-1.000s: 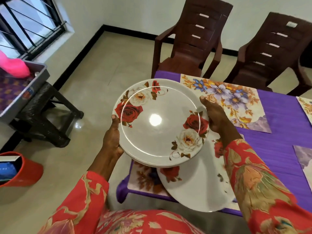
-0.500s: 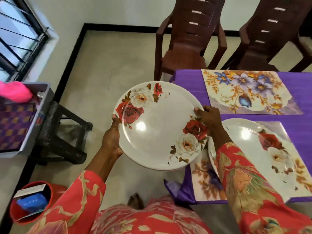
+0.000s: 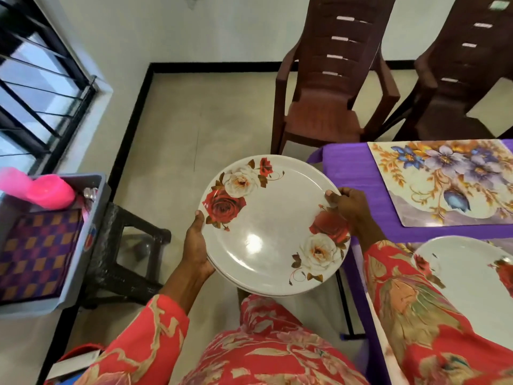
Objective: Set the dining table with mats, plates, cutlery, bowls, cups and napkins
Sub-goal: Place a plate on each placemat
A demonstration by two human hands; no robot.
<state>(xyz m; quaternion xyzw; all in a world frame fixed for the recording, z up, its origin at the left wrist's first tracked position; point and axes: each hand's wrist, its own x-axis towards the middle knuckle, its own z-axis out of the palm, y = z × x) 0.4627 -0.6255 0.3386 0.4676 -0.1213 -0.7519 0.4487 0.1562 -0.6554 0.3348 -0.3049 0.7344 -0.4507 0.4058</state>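
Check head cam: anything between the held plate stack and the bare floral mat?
Only the right hand gripping the plate stack rim, then bare purple tablecloth up to the floral mat, per head view.

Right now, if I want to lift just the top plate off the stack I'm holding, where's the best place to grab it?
Pinch the top plate at its rim on the table side, coming from the right, where the right hand already has fingertips on its upper face. It lies flat and nested on the plates below, so only the thin raised edge gives purchase. The left hand can probably carry the stack from underneath alone.
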